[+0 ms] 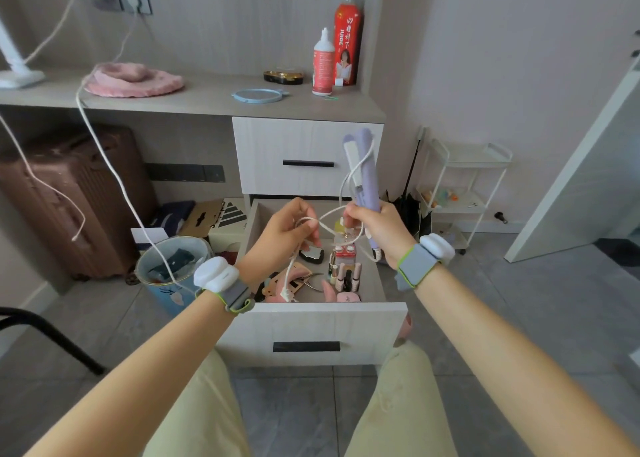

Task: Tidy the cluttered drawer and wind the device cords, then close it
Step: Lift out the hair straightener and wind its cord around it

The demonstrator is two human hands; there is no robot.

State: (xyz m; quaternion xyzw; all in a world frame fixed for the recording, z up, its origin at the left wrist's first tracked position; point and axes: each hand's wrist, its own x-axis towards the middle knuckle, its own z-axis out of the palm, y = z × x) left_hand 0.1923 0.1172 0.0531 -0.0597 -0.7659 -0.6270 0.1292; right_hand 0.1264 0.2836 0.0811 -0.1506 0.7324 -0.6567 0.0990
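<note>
Hair straightener (365,176) is held upright over the open drawer (311,321) by the right hand (377,228), fingers clamped round its lower end. Its white cord (319,220) is pinched by the left hand (287,230) just alongside, plug (286,295) dangling below.

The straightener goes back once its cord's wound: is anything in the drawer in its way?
Yes. The open drawer below the straightener holds polish bottles, nippers and a dark compact, and the cord's plug dangles among them. Only a strip by its right wall looks bare.
</note>
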